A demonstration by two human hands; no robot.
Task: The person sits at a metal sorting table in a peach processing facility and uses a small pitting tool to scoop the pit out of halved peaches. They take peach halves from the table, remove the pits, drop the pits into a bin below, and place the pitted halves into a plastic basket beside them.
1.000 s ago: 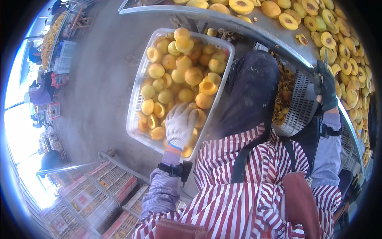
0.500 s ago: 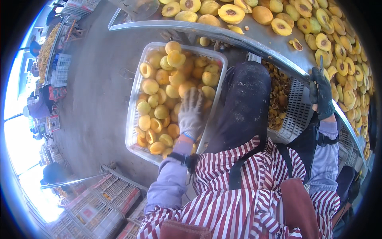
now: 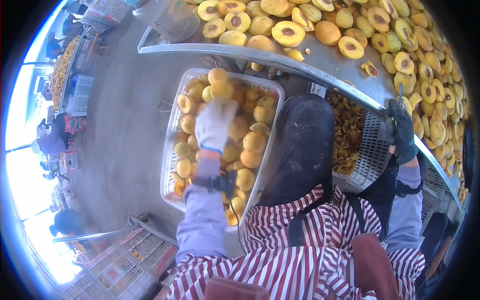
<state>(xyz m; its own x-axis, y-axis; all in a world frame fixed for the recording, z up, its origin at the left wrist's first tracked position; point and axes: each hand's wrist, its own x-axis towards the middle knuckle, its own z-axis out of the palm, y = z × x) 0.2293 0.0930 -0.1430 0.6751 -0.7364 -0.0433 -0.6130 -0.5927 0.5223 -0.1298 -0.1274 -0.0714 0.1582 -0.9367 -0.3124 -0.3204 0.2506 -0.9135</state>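
My left hand (image 3: 214, 122), in a pale glove, is over the left part of a white plastic crate (image 3: 276, 135) full of yellow peach halves (image 3: 254, 142). Motion smears its fingers, so whether it holds a peach cannot be told. At the right, my right hand (image 3: 401, 125) wears a dark glove and is closed around a slim metal tool (image 3: 401, 90). Only the tool's narrow tip shows above the fingers. That hand rests by the metal rim of a table (image 3: 320, 67), beside a big heap of halved peaches (image 3: 429, 93), many with the stone still in them.
Between my legs and the table stands a perforated crate (image 3: 372, 145) of brown stones and scraps. A translucent tub (image 3: 175, 21) is at the table's far left corner. Stacked crates (image 3: 120, 260) stand lower left. Other people (image 3: 54, 135) work along the far left.
My left hand has moved left and away from me across the crate, now blurred. The peaches beneath have shifted. My right hand stays nearly still with the tool.
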